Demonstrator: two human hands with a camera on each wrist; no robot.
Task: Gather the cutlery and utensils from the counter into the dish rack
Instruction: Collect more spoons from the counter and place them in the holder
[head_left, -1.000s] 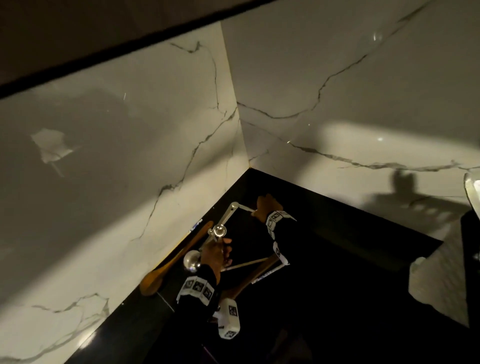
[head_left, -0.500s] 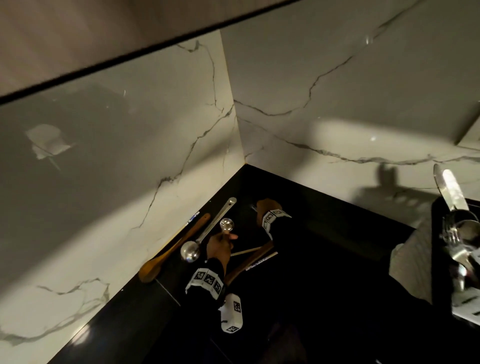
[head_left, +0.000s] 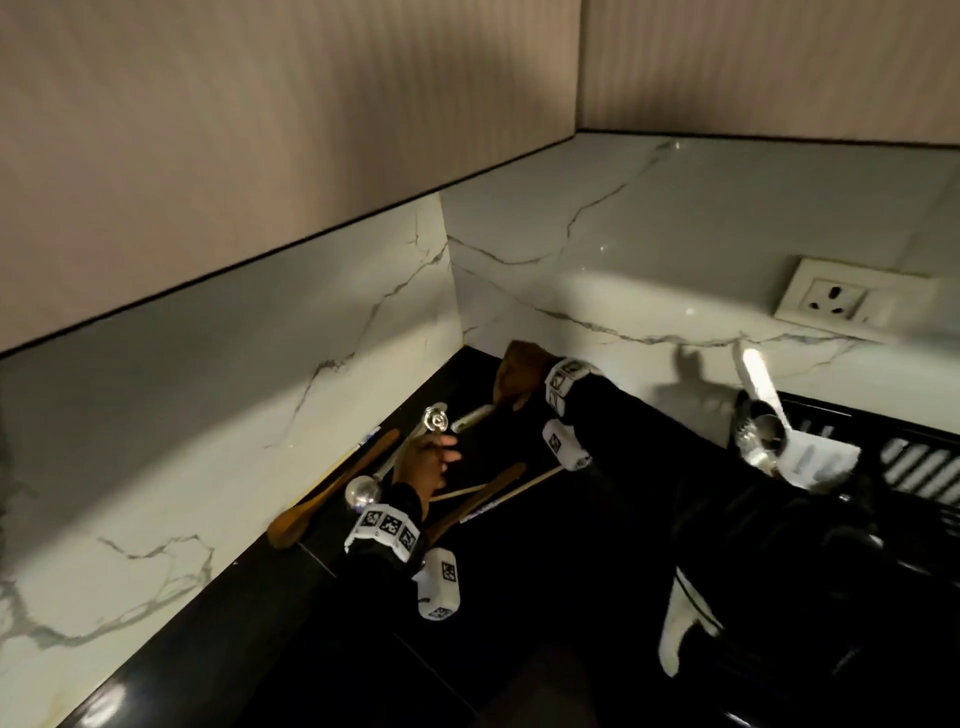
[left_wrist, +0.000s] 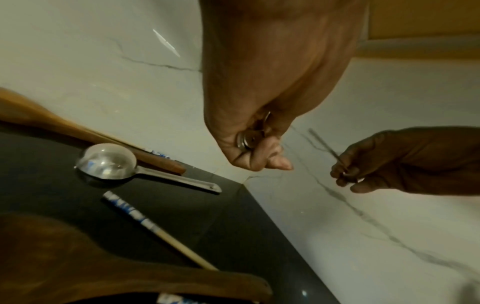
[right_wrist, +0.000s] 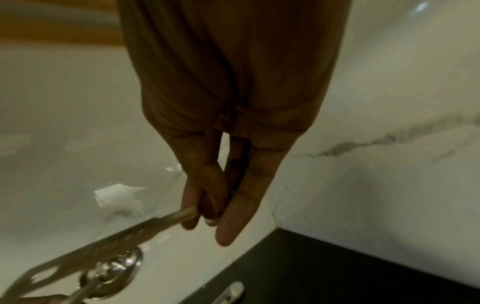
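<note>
Head view: a small round steel spoon (head_left: 435, 419) is pinched by the left hand (head_left: 423, 464), a slim steel utensil handle (head_left: 472, 417) by the right hand (head_left: 519, 375), for rack transfer.

Dish rack (head_left: 883, 467) cut off; utensil (right_wrist: 145, 226) motion-blurred.

Polished black stone counter (head_left: 597, 597), glossy under veined white marble-look backsplash (head_left: 260, 374). Shiny steel ladle (left_wrist: 106, 161), mirror-bright in the bowl, beside smooth brown wooden spoon (head_left: 332, 493). Pale wooden chopstick (left_wrist: 155, 230) with glazed blue-and-white end. Matt ribbed beige wall panel (head_left: 260, 104) above. White plastic socket (head_left: 852, 304).
</note>
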